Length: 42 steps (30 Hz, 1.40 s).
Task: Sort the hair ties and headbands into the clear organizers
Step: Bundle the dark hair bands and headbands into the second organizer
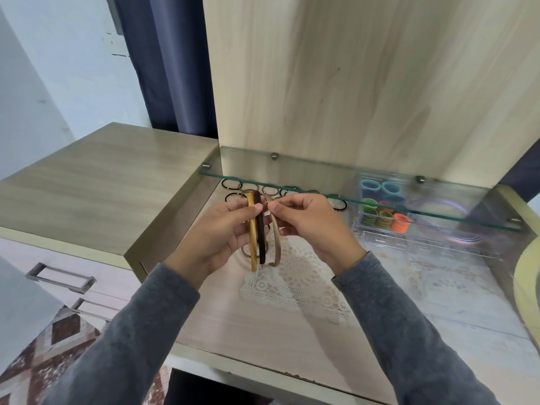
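Note:
My left hand (225,232) grips a mustard-yellow headband (253,247) and a dark brown headband (261,244) side by side, thumb across their tops. My right hand (306,223) pinches the top of a beige headband (277,244) just right of them. All three hang above a white lace doily (295,285). Several thin black and brown hair ties (233,185) lie on the desk under the glass shelf (321,173). A clear organizer (380,226) at the right holds coloured hair ties (399,222) in green, orange and blue.
A second clear organizer (455,229) with pale headbands sits further right under the glass. A wooden back panel (365,83) rises behind. A raised cabinet top (96,182) lies at left, drawers (61,277) below it. A yellow curved object (526,285) shows at the right edge.

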Each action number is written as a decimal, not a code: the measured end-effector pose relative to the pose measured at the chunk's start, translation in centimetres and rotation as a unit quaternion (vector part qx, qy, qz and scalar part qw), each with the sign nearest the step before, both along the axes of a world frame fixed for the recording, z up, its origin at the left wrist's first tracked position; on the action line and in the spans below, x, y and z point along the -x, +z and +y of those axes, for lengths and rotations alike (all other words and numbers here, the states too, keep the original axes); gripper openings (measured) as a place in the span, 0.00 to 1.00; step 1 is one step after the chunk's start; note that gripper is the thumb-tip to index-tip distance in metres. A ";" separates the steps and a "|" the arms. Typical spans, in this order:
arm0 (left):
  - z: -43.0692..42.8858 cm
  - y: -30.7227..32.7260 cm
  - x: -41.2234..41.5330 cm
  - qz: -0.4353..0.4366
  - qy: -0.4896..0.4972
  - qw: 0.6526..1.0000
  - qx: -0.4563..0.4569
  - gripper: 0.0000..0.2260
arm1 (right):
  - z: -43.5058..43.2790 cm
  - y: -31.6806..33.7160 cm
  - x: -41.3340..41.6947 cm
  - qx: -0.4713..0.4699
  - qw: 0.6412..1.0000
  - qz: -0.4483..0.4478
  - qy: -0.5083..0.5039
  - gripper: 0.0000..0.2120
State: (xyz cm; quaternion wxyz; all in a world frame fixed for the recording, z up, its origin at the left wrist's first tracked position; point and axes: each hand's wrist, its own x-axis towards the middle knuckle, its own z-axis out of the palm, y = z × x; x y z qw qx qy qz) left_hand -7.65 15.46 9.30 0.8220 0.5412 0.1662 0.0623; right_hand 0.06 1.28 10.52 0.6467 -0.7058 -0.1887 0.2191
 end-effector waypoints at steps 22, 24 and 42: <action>-0.2 -0.7 0.3 -0.001 -0.044 0.999 0.005 0.12 | 0.5 -0.4 0.5 -0.034 0.997 0.061 -0.030 0.12; -0.2 -0.6 0.3 -0.001 -0.058 0.998 0.009 0.14 | 0.6 -0.3 0.6 -0.025 0.998 0.057 -0.030 0.13; -0.8 0.8 0.2 0.038 -0.067 0.994 0.079 0.26 | 0.1 1.3 1.4 -0.010 0.999 0.032 0.031 0.18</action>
